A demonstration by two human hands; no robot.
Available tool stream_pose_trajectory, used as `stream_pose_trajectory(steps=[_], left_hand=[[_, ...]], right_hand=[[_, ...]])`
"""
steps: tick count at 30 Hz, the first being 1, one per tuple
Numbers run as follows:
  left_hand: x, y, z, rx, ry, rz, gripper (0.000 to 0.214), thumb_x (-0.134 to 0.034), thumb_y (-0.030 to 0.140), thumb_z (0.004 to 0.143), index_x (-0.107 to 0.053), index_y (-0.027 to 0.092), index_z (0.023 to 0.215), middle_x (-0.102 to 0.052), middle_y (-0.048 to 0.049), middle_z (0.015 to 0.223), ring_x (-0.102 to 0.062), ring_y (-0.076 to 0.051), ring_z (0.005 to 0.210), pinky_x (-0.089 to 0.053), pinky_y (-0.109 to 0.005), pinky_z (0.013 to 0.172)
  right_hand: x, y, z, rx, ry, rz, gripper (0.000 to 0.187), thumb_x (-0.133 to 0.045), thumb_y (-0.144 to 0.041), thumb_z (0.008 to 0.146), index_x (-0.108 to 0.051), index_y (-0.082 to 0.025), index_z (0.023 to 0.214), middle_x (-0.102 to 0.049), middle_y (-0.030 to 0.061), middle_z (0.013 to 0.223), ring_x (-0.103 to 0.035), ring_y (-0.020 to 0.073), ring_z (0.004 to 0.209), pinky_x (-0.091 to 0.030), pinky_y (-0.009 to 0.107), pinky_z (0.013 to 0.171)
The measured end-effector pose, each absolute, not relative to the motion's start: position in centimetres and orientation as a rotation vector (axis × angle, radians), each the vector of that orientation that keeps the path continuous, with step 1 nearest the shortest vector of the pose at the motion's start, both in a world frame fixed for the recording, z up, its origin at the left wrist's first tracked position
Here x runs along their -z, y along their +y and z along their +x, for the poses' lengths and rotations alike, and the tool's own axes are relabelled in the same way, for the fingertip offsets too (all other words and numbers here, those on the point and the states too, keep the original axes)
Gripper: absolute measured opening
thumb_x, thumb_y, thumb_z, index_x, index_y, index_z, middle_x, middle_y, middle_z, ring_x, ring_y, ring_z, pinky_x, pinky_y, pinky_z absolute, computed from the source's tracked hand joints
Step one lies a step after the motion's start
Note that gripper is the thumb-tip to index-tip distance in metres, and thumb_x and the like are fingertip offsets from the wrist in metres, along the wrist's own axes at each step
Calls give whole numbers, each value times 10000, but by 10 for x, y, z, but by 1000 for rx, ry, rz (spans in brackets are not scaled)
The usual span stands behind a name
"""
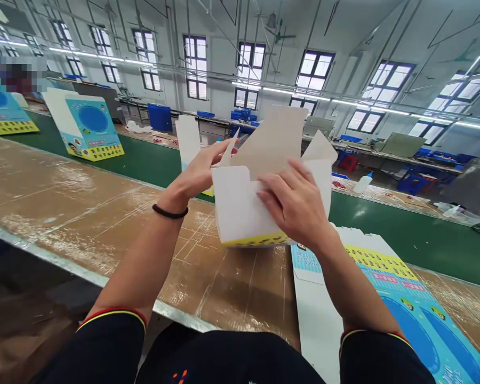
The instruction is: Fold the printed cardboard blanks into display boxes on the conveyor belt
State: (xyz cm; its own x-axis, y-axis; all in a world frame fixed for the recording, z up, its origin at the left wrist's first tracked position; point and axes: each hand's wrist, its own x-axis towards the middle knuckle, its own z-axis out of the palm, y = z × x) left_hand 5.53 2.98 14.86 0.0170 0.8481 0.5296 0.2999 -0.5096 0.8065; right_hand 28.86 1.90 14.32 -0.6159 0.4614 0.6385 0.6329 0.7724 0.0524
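Observation:
A white cardboard box (234,205) with a yellow printed strip along its lower edge is held in front of me, just above the worktable. Its top is open and its flaps stick up, the tall back flap (280,128) showing a greyish inner side. My left hand (204,168) grips the box's left side by a small side flap, its fingertips partly hidden behind that flap. Curled over the upper edge of the front panel are the fingers of my right hand (294,200), gripping the box there.
Flat printed cartons (408,304) in blue and yellow lie to my right on the brown worktable (176,272). Beyond runs a green conveyor belt (368,218), with set-up boxes (92,125) on it at left. A white bottle (363,183) stands on the far side.

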Motion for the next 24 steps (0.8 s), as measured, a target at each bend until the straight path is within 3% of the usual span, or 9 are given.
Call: stream_pose_trajectory(steps=[1, 3, 6, 11, 15, 17, 19, 22, 24], left_hand=[[-145, 34, 55, -1471, 1194, 1853, 803, -823, 450, 570, -656, 192, 1312, -631, -128, 1314, -591, -372, 1231, -533, -480, 1010], [-135, 41, 54, -1445, 1255, 1889, 870, -852, 391, 523, -631, 194, 1341, -574, -147, 1394, -556, -383, 1285, -529, -469, 1020], [-118, 43, 47, -1455, 1283, 1880, 874, -850, 347, 491, -643, 199, 1327, -554, -146, 1428, -532, -392, 1299, -502, -480, 1056], [-106, 40, 37, -1442, 1215, 1671, 664, -755, 466, 587, -714, 163, 1176, -673, -151, 1187, -601, -394, 1149, -503, -516, 1017], [-95, 40, 49, -1273, 1268, 1795, 1030, -831, 715, 503, -638, 143, 1338, -581, -195, 1374, -495, -432, 1349, -413, -538, 1150], [-83, 41, 59, -1241, 1085, 1715, 1212, -714, 951, 466, -603, 163, 1381, -526, -205, 1467, -448, -428, 1410, -407, -516, 1167], [-69, 42, 67, -1263, 999, 1550, 1206, -545, 1050, 540, -591, 179, 1373, -525, -200, 1487, -476, -413, 1394, -449, -503, 1125], [-52, 47, 72, -1289, 1241, 1444, 1024, -704, 873, 625, -570, 150, 1338, -601, -179, 1394, -565, -370, 1285, -502, -464, 1046], [-45, 55, 68, -1248, 1420, 1436, 958, -840, 658, 551, -567, 130, 1301, -635, -165, 1329, -603, -344, 1215, -527, -429, 992]], right_hand=[[-145, 23, 285, 211, -2466, -961, 496, -269, -479, 1026, -622, -139, 1102, -622, 72, 1064, -513, 82, 996, -383, 277, 1093], [-146, 31, 280, -54, -2663, -1208, 492, -250, -458, 1036, -603, -115, 1043, -623, 60, 1008, -369, 39, 770, -308, 206, 842], [-138, 40, 278, -320, -2839, -1370, 490, -219, -467, 1042, -574, -131, 1083, -618, 43, 977, -244, 23, 674, -162, 200, 741], [-118, 46, 278, -595, -2726, -1377, 544, -187, -479, 1045, -570, -101, 965, -632, 32, 1001, -359, 19, 722, -219, 183, 749], [-96, 50, 270, -705, -2801, -1401, 563, -196, -477, 1043, -618, -106, 1013, -654, 45, 1104, -353, 19, 727, -217, 192, 749], [-84, 52, 264, -778, -2876, -1356, 577, -191, -483, 1039, -639, -119, 1058, -646, 58, 1190, -447, 37, 819, -256, 187, 779], [-75, 54, 258, -794, -2962, -1290, 588, -184, -500, 1035, -647, -142, 1101, -631, 61, 1257, -537, 86, 978, -322, 192, 847], [-70, 52, 249, -672, -3061, -1241, 580, -174, -490, 1031, -622, -176, 1225, -592, 80, 1344, -577, 166, 1143, -406, 268, 984], [-73, 46, 244, -591, -3078, -1267, 605, -134, -472, 1029, -582, -192, 1325, -566, 100, 1377, -583, 198, 1176, -431, 329, 1029]])
